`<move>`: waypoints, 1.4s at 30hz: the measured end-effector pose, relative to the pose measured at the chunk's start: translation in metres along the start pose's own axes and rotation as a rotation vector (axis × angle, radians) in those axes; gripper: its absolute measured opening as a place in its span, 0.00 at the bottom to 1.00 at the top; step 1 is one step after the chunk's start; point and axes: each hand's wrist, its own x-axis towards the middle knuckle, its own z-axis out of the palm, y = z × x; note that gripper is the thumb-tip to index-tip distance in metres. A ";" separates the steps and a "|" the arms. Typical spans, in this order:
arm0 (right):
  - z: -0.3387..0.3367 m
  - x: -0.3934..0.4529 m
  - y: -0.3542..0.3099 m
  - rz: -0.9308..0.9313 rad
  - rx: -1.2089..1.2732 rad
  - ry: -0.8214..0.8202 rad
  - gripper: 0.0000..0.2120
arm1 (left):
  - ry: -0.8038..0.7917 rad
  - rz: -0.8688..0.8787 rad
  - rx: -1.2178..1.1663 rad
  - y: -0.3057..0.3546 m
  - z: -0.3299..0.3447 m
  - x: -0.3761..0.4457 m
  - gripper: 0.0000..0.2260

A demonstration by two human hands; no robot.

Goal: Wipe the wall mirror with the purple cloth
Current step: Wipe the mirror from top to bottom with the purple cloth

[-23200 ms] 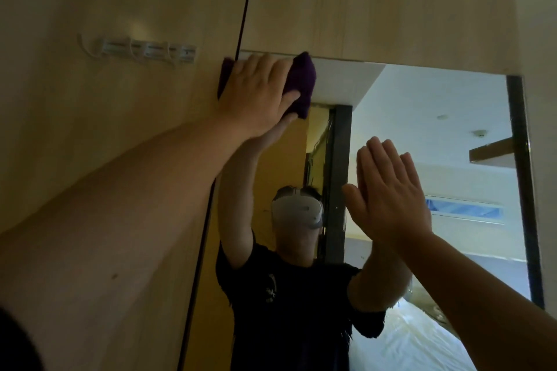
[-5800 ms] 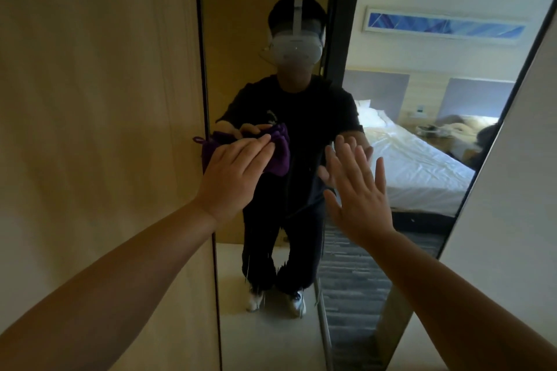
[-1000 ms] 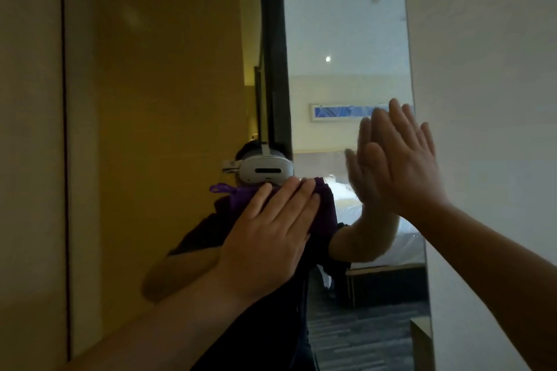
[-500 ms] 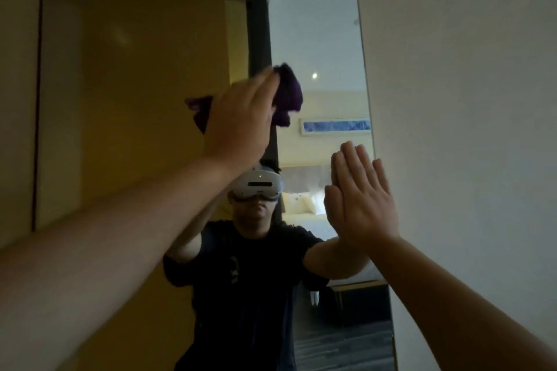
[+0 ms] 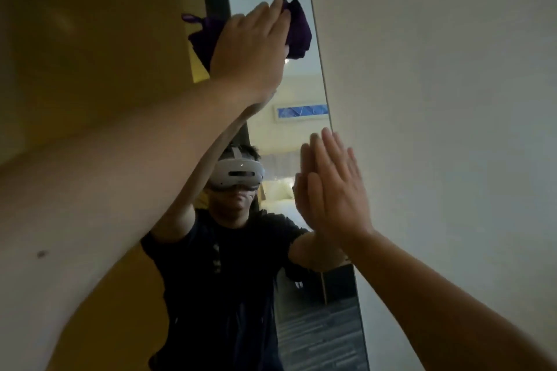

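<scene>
The wall mirror (image 5: 304, 90) fills the left and middle of the head view; its right edge runs down beside a white wall. High on the glass, close to that edge, my left hand (image 5: 253, 51) presses the bunched purple cloth (image 5: 298, 30) against the mirror. The fingers lie over the cloth and the thumb sits at its lower edge. Most of the cloth is hidden under the hand. Lower down, my right hand (image 5: 331, 190) rests flat on the glass by the right edge, fingers straight and together, holding nothing.
A plain white wall (image 5: 452, 129) borders the mirror on the right. The glass reflects a person in a dark shirt and white headset (image 5: 238, 175), a wooden panel (image 5: 90, 39), and a room with a bed and a blue picture.
My left hand has slid the cloth up and to the right, from face height to near the mirror's right edge. The right hand stays flat on the glass.
</scene>
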 end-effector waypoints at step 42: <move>-0.009 -0.037 0.102 0.190 -0.256 -0.131 0.27 | -0.005 0.224 -0.064 0.099 0.019 -0.110 0.22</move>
